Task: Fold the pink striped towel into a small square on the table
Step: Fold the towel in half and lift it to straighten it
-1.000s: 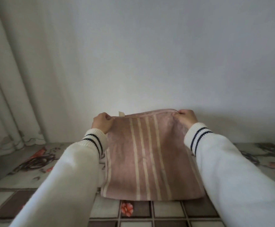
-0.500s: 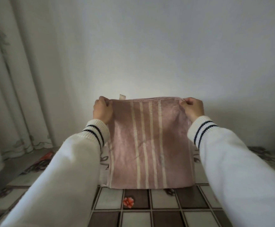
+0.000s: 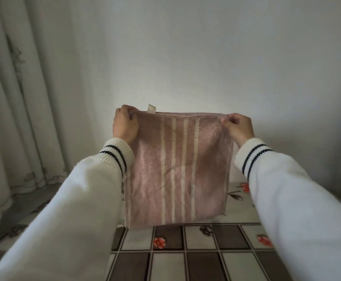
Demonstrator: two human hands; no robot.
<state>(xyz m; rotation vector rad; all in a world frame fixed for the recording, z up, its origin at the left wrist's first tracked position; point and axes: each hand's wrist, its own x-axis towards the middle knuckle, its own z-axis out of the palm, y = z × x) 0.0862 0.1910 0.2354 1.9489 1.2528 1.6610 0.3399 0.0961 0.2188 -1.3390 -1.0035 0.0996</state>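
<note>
Left hand (image 3: 125, 124) and right hand (image 3: 239, 126) each pinch a top corner of the towel (image 3: 178, 169), stretching its upper edge taut, likely to square the doubled layers before the next fold. Towel hangs upright between the hands, its bottom edge just above the surface (image 3: 202, 258), mid-width.

**Pink towel held upright**

The pink striped towel (image 3: 177, 169) hangs vertically as a folded, doubled rectangle, four cream stripes running top to bottom down its middle. A small white tag sticks up from its top edge. Its bottom edge hangs just over the table (image 3: 185, 250).
</note>
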